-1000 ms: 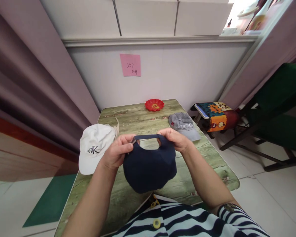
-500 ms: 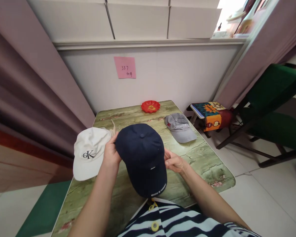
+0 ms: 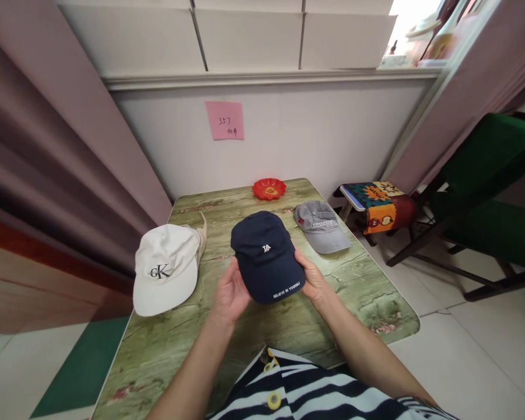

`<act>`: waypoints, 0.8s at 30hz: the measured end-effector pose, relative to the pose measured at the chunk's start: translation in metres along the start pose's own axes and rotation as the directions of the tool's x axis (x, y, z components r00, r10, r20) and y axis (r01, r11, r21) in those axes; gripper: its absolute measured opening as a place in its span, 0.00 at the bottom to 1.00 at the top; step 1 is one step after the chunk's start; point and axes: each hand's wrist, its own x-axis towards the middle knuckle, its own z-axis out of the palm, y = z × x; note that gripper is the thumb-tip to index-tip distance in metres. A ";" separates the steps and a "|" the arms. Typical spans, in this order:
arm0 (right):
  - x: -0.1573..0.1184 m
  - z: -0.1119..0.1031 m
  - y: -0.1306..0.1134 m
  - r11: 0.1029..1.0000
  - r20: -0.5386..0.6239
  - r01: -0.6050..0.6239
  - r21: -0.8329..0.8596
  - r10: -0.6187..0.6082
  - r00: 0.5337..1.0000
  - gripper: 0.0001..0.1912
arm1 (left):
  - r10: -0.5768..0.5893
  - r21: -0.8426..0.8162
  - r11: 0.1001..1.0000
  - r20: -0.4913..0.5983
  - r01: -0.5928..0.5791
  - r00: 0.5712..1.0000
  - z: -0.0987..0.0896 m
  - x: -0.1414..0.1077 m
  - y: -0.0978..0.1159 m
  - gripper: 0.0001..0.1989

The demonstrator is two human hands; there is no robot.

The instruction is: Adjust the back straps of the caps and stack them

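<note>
Nearest, a striped shirt [image 3: 315, 391] with yellow buttons is seen at the edge of the worktop [image 3: 157, 350]. Just beyond it, a navy cap [image 3: 262, 245] is held between the two hands, near the middle, its crown pointed away and its brim tilted down towards the wearer. The brim's right edge is pinched by the right hand [image 3: 311, 277], whose grip is narrowed onto the cloth. The left hand [image 3: 231, 294] is placed against the brim's left side with the palm turned up; its fingers are partly hidden, so whether its grip is closed on the cap cannot be told. Nor can it be told whether the worktop is touched by the cap.

The step in hand is judged to be the straightening of the cap, front outwards, so that its lettering is shown. For a next move, even support at both sides of the brim would be called for, with the crown kept from being crushed.

To the left, well apart from the navy cap, a white cap [image 3: 166, 262] is laid brim forward. Farther off, to the right, a grey cap [image 3: 319, 224] is set down. At the far edge a red dish [image 3: 258, 192] is placed, and above it, leftward, a pink note [image 3: 225, 121] is fixed to the wall.
</note>
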 end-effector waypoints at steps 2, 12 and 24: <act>0.001 0.005 0.000 0.999 -0.043 -0.001 0.034 0.002 0.999 0.18 | -0.015 0.039 0.999 -0.068 0.018 0.998 0.007 -0.003 -0.004 0.16; -0.046 0.026 0.020 0.988 -0.152 -0.015 0.152 0.039 0.988 0.10 | 0.190 0.069 0.981 -0.171 -0.181 0.967 0.027 -0.003 -0.007 0.18; 0.000 0.007 -0.089 0.926 -0.064 0.371 -0.068 -0.376 0.925 0.14 | 0.419 0.904 0.371 0.043 -0.214 0.907 -0.064 0.008 -0.067 0.15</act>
